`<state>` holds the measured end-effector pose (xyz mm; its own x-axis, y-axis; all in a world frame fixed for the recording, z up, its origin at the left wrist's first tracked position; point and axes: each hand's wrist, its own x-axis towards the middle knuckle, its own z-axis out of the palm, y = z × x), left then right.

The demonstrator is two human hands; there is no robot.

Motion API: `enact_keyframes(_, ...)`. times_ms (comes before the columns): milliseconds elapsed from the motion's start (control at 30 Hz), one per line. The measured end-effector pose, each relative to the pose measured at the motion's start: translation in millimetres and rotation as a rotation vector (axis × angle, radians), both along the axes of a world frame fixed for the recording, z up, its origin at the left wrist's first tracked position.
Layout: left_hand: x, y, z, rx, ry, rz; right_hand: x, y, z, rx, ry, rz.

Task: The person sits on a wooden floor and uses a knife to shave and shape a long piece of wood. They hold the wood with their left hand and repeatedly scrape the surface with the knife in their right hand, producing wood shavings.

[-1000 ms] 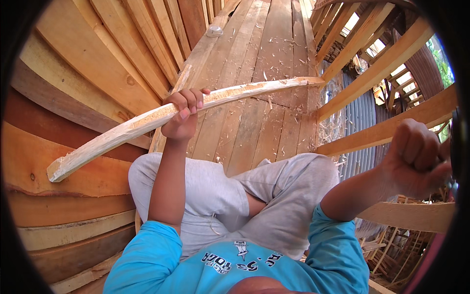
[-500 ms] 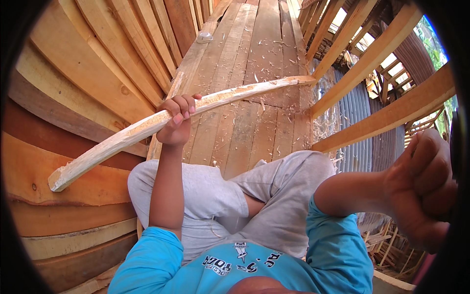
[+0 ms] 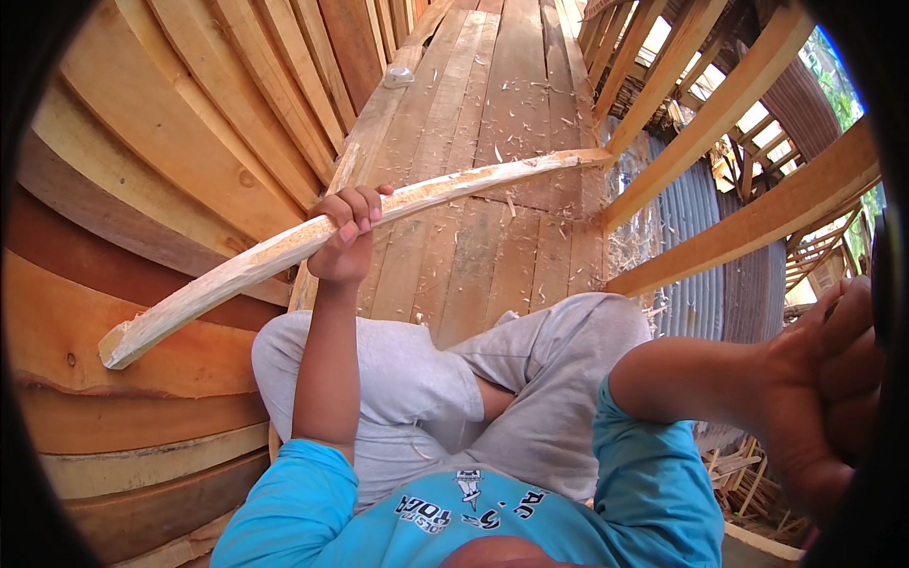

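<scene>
My left hand (image 3: 349,232) is closed around a long, whittled wooden pole (image 3: 256,270). The pole has pale, bark-stripped sides and rough tan patches. It slants from a cut end at the lower left up to a far end against the upright boards on the right. My right hand (image 3: 828,388) is raised at the far right edge of the view, its fingers curled into a fist. What it holds, if anything, is hidden by the dark rim.
A plank floor (image 3: 511,246) strewn with wood shavings stretches ahead. Boards (image 3: 161,133) lean along the left, and slanting wooden slats (image 3: 757,222) line the right before corrugated metal sheets (image 3: 686,232). A small clear object (image 3: 398,76) lies near the left boards. My crossed legs (image 3: 407,364) are close below.
My right hand has shifted slightly downward and outward at the right edge, still curled. The left hand and the pole have hardly moved.
</scene>
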<state>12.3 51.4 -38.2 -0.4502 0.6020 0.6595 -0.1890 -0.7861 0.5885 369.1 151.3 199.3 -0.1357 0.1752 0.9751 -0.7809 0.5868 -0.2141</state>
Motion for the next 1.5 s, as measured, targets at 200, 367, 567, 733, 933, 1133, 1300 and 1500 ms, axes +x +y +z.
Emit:
enact_keyframes(200,-0.5,1.8,0.6,-0.008,-0.007,0.014,4.4,-0.6,-3.7,-0.001,0.038,-0.014)
enact_keyframes(367,2.7,0.4,5.9,-0.005,-0.002,0.010,3.7,-3.5,-14.8,0.010,0.087,-0.038)
enact_keyframes(567,3.2,-0.9,4.4,-0.020,-0.007,0.026,3.0,-6.6,-23.1,-0.006,0.100,-0.051)
enact_keyframes(733,5.7,2.5,1.4,-0.035,-0.008,0.033,2.5,-5.0,-22.3,-0.038,0.070,-0.081)
enact_keyframes(933,4.1,-1.1,0.3,-0.041,-0.003,0.048,2.0,-7.2,-21.1,-0.044,0.069,-0.086)
enact_keyframes(1133,5.3,1.8,1.7,-0.037,-0.017,0.053,-10.4,-3.6,-18.1,-0.134,0.043,-0.097)
enact_keyframes(1300,4.4,0.2,4.4,-0.034,-0.001,0.046,-70.5,54.4,-63.9,-0.784,-0.213,-0.265)
enact_keyframes(1500,2.6,1.6,2.4,-0.037,-0.005,0.041,-104.3,121.9,-196.4,-1.025,-1.112,-0.142)
